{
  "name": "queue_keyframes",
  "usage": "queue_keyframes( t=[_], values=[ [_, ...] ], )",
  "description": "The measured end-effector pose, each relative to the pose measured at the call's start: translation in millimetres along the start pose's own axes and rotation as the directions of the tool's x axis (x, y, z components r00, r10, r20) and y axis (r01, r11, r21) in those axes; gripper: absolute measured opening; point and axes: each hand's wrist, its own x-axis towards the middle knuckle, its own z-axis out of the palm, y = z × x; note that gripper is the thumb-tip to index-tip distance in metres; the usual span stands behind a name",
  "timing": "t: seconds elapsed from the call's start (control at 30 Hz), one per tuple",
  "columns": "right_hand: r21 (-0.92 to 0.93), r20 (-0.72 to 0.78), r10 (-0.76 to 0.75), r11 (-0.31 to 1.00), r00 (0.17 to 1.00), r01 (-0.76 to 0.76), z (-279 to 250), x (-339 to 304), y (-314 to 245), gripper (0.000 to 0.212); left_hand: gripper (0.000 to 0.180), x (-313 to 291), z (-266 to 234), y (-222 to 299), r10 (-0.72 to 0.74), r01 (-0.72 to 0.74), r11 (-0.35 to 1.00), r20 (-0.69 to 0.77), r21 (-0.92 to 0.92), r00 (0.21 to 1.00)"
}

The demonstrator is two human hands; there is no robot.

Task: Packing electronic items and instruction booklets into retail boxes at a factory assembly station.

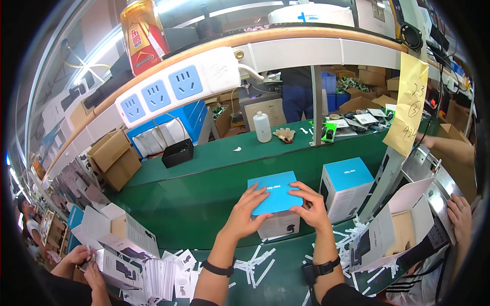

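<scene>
A white carton with a blue lid stands upright at the middle of the green bench, its lid closed. On its left side my left hand holds it, fingers bent over the top and thumb along the front edge. My right hand grips the opposite side, with fingertips on the lid's right edge and the thumb lower down. Both hands are closed around this carton. Just to the right stands a second blue-topped carton, untouched by me. Its lid is also closed.
Paper strips litter the bench, with stacked leaflets at left. Open cartons stand left and right. Co-workers' hands show on both sides. A power strip hangs above; a white bottle stands behind.
</scene>
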Motion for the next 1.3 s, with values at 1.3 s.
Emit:
queue_keyframes(
  t=[1.3],
  values=[
    [-0.309,-0.104,-0.361,0.897,0.927,0.315,-23,-38,12,0.044,0.054,-9,61,24,0.266,-0.165,0.922,-0.265,0.351,0.927]
  ],
)
